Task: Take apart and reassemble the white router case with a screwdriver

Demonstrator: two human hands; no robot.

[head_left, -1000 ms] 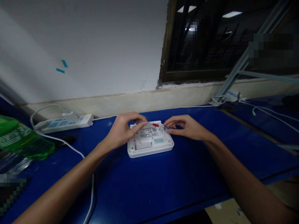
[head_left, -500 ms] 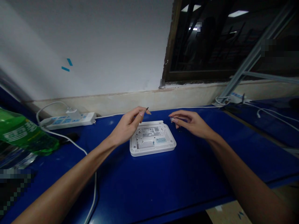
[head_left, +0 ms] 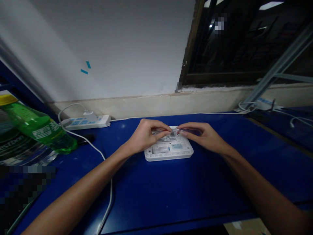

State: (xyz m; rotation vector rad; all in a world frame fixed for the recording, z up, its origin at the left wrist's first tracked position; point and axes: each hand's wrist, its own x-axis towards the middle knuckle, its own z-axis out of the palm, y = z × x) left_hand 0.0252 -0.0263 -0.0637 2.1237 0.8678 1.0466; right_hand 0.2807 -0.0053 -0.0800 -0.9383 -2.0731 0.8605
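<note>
A white router (head_left: pixel 168 156) lies face down on the blue table, its vented underside and printed labels up. Just above its far part, my left hand (head_left: pixel 149 133) and my right hand (head_left: pixel 202 135) come together from either side. Both pinch a thin, clear, rod-like piece (head_left: pixel 174 130) with a reddish part near the left fingertips. Its exact kind is too small to tell, and the fingers cover its ends. The hands hide part of the router's labels and far edge.
At the left stand a green bottle (head_left: pixel 49 130) with a yellow cap and a white power strip (head_left: pixel 101 121) with a plug in it. A white cable (head_left: pixel 110 195) runs down the table (head_left: pixel 156 195). Behind is a wall; a metal frame (head_left: pixel 276 68) rises at the right.
My hands were apart, each pinching a small thing; now their fingertips meet around the clear piece above the router. The view has shifted left, showing more of the bottle.
</note>
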